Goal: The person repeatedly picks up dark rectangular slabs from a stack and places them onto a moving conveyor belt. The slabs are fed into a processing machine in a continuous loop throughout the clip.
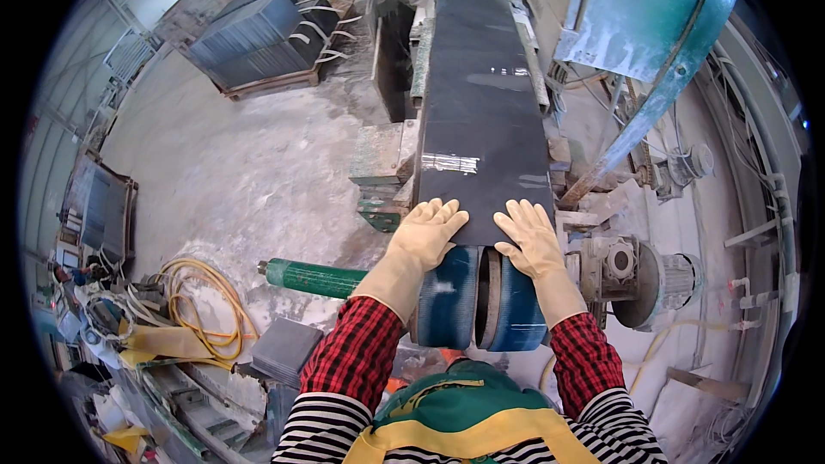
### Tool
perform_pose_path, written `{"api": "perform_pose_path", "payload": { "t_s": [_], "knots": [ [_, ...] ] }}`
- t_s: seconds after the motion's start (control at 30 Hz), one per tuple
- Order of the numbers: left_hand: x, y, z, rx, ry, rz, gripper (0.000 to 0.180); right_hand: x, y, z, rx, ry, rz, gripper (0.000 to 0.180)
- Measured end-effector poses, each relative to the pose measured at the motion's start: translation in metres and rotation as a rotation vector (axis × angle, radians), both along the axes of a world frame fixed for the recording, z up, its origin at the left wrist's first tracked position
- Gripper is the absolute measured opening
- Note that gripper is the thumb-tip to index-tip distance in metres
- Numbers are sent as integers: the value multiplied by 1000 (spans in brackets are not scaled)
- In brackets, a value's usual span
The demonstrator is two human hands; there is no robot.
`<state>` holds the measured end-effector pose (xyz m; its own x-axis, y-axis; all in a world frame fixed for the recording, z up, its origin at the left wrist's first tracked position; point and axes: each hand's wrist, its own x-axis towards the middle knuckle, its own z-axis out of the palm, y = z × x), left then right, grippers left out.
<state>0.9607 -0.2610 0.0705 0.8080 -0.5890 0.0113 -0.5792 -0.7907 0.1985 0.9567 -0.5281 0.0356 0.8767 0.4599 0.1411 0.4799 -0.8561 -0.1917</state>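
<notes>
A long dark stone slab point(483, 133) with a wet shine stretches away from me over a narrow conveyor. My left hand point(427, 230), in a cream rubber glove, lies spread on the slab's near left corner. On the near right corner rests my right hand point(530, 239), gloved alike, its fingers apart and the thumb pointing inward. Neither hand is wrapped round anything. Just below the slab's near edge sit two blue ribbed belts point(449, 296) on the end roller, with a gap between them.
Right of the roller is a motor point(663, 283) with its gearbox. A green roller bar point(314, 277) sticks out at left. Stacked slabs point(262, 34) stand on a frame at far left. A yellow hose point(206, 309) lies coiled at lower left. A blue-green machine panel point(636, 13) rises at right.
</notes>
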Motion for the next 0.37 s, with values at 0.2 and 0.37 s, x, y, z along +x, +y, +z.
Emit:
{"api": "perform_pose_path", "payload": {
  "t_s": [0.2, 0.37],
  "knots": [
    [-64, 28, 9, -1040, 409, 389, 60, -15, 33, 7, 259, -158, 15, 47],
    [-115, 93, 7, -2045, 469, 841, 69, -68, 157, 47, 598, 544, 278, 38]
  ]
}}
